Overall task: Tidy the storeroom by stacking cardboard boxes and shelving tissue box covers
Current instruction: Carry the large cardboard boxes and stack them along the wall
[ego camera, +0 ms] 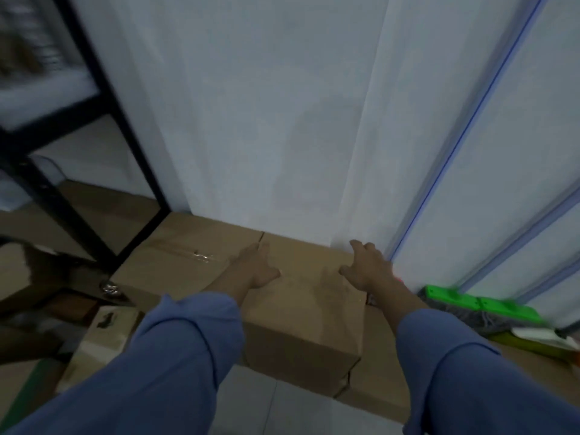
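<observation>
head view: both hands lie on a brown cardboard box (301, 302) that stands on the floor (251, 403), pushed up to a white sheet (266, 120) on the wall. the box is closed, so what is in it cannot be seen. no words show on it.

the left hand (255, 268) lies flat on the box top near its left edge, fingers straight and pressed together. the right hand (365, 268) rests on the far right corner of the box top, fingers a little spread and a little bent.

a second closed box (175, 259) sits touching its left side, with shiny clear tape (201, 255) on top. a small pale box (110, 321) lies lower left with a dark mark, too blurry to read. a black shelf frame (103, 98) stands at the left. a green mop head (480, 304) lies on the floor at the right.
</observation>
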